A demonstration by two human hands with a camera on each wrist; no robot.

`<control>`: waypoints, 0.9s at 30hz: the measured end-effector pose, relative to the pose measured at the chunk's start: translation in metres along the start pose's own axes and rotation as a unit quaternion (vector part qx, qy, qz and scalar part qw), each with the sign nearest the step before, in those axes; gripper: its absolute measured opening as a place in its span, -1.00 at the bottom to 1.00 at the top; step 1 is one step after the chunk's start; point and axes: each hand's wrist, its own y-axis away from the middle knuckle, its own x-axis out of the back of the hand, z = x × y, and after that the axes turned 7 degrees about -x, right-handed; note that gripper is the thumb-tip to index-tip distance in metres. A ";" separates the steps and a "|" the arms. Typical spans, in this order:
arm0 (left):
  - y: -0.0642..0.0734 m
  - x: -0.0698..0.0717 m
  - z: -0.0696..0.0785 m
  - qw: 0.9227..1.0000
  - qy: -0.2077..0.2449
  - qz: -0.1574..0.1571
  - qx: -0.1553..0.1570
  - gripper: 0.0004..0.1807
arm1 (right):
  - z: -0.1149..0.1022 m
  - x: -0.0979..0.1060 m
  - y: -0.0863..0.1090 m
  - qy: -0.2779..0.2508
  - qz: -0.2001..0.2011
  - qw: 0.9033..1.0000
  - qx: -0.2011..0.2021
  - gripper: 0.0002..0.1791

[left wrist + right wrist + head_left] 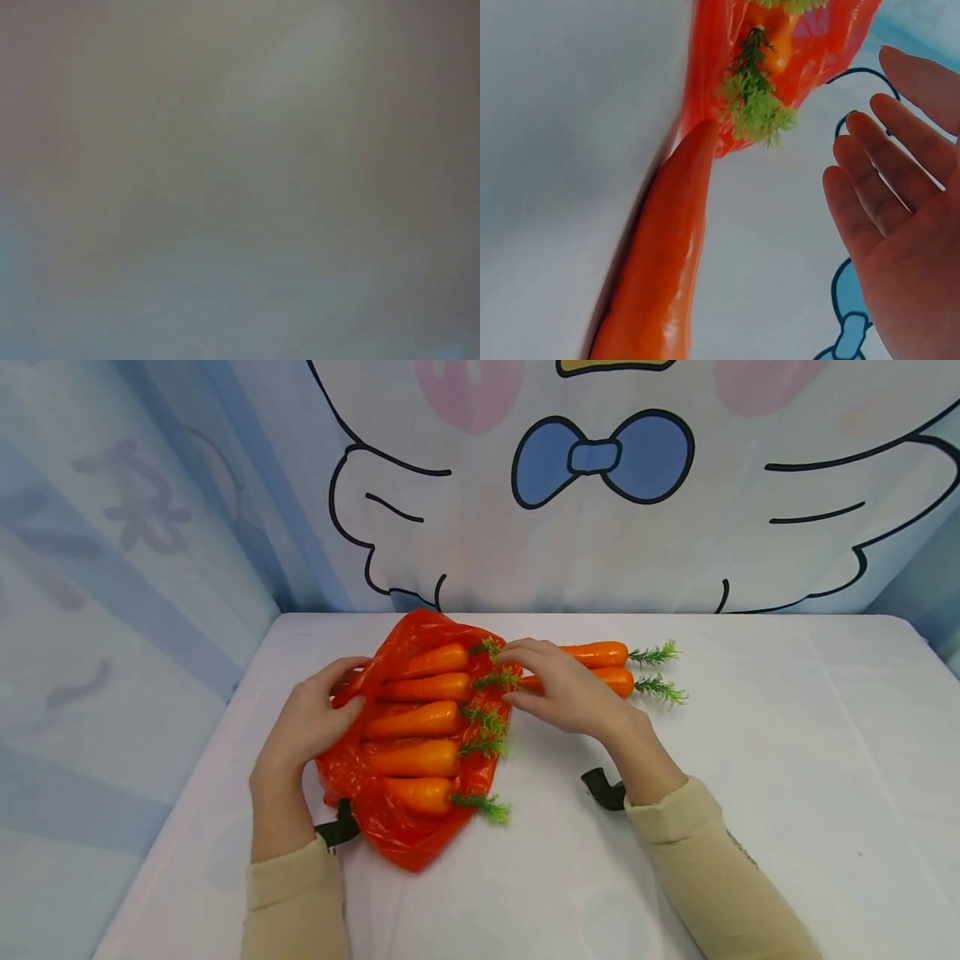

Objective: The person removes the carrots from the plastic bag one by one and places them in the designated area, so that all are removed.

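Observation:
In the head view, several orange toy carrots point(416, 720) with green tops lie side by side in a red plastic bag point(420, 852), their tops towards its right side. My left hand point(311, 714) grips the bag's left edge, thumb on the near side; its other fingers are partly hidden by the plastic. Close to the bag's upper right edge is my right hand point(570, 689), fingers extended and holding nothing in the right wrist view. Two more carrots point(596, 654) lie on the table right of the bag, partly behind that hand. The left wrist view is only blur.
A white cloth covers the table point(787, 793). Behind it hangs a printed curtain with a blue bow point(596, 456), and another pale blue curtain point(112, 610) runs along the left side. Dark wrist-camera mounts point(603, 789) stick out near both cuffs.

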 end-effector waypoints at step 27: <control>-0.001 0.000 0.002 1.000 -0.001 -0.001 -0.008 -0.45 | -0.045 -0.037 -0.021 0.009 -0.070 0.996 0.051 -0.49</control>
